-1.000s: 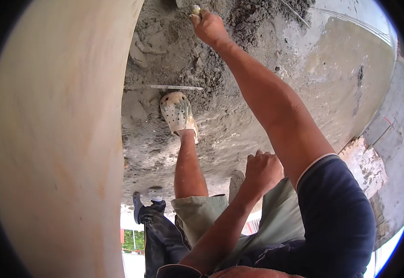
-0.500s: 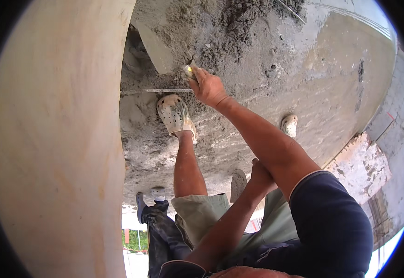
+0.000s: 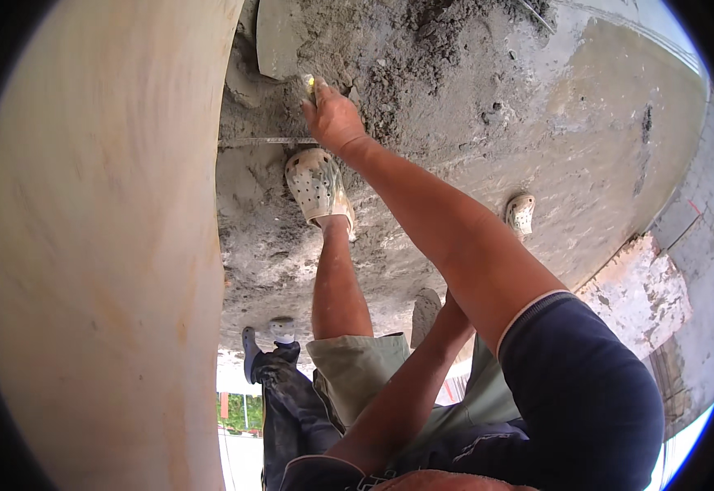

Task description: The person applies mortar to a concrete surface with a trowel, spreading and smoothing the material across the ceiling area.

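Note:
My right hand [image 3: 336, 120] is closed around the handle of a trowel [image 3: 279, 39], reaching far ahead and to the left. The trowel's flat grey blade lies against rough wet mortar [image 3: 324, 49] beside the pale wall, its far end cut off by the picture's edge. A yellow spot shows on the handle. My left forearm [image 3: 402, 397] crosses in front of my body. The left hand is mostly hidden behind my right arm, so its fingers do not show. Close to it is a grey rounded shape [image 3: 425, 315] I cannot identify.
A smooth pale curved surface [image 3: 103, 245] fills the left side. A thin straight strip [image 3: 267, 141] lies just ahead of my splattered clog [image 3: 318, 184]; another clog [image 3: 520, 214] stands right. Crumbly mortar [image 3: 390, 106] spreads ahead. Another person's dark trouser leg [image 3: 287, 401] shows behind. A whitish board [image 3: 639, 286] lies right.
My right hand and the trowel have moved forward and to the left. The left hand has slipped further behind my right arm. The view has shifted slightly.

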{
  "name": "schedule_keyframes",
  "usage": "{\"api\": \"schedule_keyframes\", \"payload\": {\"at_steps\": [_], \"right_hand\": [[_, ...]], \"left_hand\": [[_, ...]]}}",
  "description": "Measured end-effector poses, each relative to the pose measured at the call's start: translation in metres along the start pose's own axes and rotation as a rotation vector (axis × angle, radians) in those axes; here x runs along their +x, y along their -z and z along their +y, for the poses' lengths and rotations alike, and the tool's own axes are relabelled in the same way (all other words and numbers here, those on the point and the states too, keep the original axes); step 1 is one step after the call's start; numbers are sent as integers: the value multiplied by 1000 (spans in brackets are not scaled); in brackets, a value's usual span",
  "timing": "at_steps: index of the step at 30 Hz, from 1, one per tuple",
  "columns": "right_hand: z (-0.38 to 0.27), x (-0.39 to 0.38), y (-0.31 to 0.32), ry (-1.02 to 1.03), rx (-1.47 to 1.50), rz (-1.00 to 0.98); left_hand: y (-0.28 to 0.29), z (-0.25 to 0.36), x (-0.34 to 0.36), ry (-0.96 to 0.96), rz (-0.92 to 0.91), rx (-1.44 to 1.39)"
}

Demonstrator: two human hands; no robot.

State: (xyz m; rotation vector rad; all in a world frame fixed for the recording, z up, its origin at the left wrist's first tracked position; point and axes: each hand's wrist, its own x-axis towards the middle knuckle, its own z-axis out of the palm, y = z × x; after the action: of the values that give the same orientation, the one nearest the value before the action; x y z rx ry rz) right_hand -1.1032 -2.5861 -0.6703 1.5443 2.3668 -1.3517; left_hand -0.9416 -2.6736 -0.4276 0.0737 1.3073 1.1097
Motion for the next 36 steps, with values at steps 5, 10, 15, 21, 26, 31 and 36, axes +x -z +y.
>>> {"api": "schedule_keyframes", "payload": {"at_steps": [5,10,15,21,26,31,36], "right_hand": [[17,-47,23,194,-85,-219],[67,-48,96,324,-327,-288],[81,-6,131,573,-515,-326],[43,90,116,509,-804,-408],[47,121,155,324,-761,-229],[99,82,169,104,-439,46],[79,127,158,-382,294,89]], "left_hand": [[-1,0,5,-102,-177,430],[-3,35,21,162,-584,957],[-4,29,20,158,-577,948],[-6,30,26,206,-592,924],[-3,31,28,183,-546,932],[-1,47,36,184,-563,873],[-2,49,34,186,-585,889]]}}
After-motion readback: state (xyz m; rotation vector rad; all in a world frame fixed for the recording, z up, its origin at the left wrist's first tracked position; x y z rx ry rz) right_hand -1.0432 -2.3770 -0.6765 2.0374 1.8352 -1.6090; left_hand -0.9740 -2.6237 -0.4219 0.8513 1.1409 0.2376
